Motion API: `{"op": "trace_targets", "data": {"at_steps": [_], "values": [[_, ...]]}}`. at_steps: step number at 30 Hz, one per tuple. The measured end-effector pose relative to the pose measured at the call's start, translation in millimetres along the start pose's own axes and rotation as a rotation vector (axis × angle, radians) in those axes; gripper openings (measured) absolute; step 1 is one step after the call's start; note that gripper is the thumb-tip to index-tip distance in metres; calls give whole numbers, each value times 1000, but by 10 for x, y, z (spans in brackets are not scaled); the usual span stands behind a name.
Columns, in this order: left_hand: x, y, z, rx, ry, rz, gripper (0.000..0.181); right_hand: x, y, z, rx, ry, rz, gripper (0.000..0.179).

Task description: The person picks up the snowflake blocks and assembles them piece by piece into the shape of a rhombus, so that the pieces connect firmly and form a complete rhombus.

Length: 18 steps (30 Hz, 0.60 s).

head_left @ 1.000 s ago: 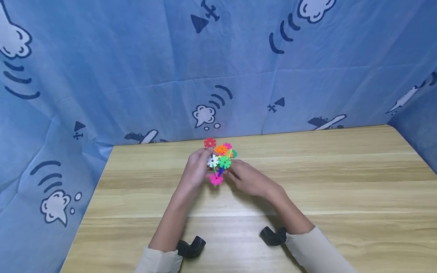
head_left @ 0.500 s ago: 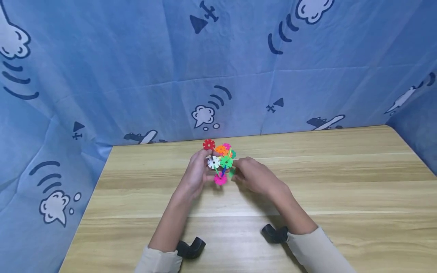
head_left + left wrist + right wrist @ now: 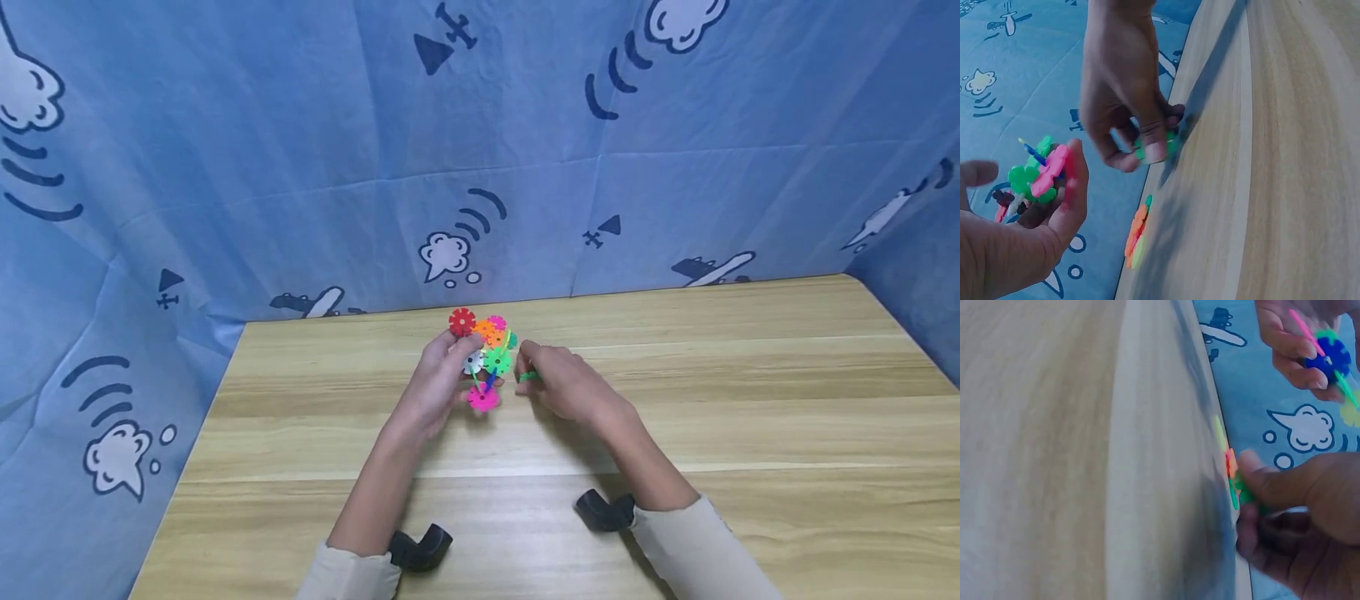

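Note:
My left hand grips a cluster of joined, notched plastic snowflake discs. It includes a red disc, a white disc partly under the fingers, a green disc, a pink disc and a blue disc. Just right of the cluster and apart from it, my right hand pinches a single green snowflake disc between thumb and fingers. In the right wrist view that disc is mostly covered by the fingers. The cluster is held above the table.
Several loose snowflake discs, orange, yellow and teal, lie on the wooden table behind the cluster. A blue patterned cloth stands along the table's back edge. Black curved pieces sit at both wrists.
The right hand has drawn away from the cluster to the right, with the green disc now between its fingers. The left thumb has shifted over the white disc; the cluster has turned slightly.

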<state>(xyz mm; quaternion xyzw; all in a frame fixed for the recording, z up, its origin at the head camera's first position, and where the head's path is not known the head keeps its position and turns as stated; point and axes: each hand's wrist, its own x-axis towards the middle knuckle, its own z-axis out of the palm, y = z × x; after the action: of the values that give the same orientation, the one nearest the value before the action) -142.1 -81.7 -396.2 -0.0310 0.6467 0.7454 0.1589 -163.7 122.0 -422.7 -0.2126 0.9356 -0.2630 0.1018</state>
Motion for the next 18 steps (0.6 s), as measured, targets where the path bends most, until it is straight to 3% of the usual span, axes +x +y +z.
{"op": "trace_targets", "data": {"at_steps": [4, 9, 18], "values": [[13, -29, 17, 39, 9, 10, 51, 27, 16, -44, 167, 70, -27, 12], [19, -54, 23, 106, 23, 29, 59, 28, 17, -107, 333, 83, -7, 10], [28, -54, 34, 144, 60, 24, 60, 27, 19, -162, 408, 108, 18, 23]]}}
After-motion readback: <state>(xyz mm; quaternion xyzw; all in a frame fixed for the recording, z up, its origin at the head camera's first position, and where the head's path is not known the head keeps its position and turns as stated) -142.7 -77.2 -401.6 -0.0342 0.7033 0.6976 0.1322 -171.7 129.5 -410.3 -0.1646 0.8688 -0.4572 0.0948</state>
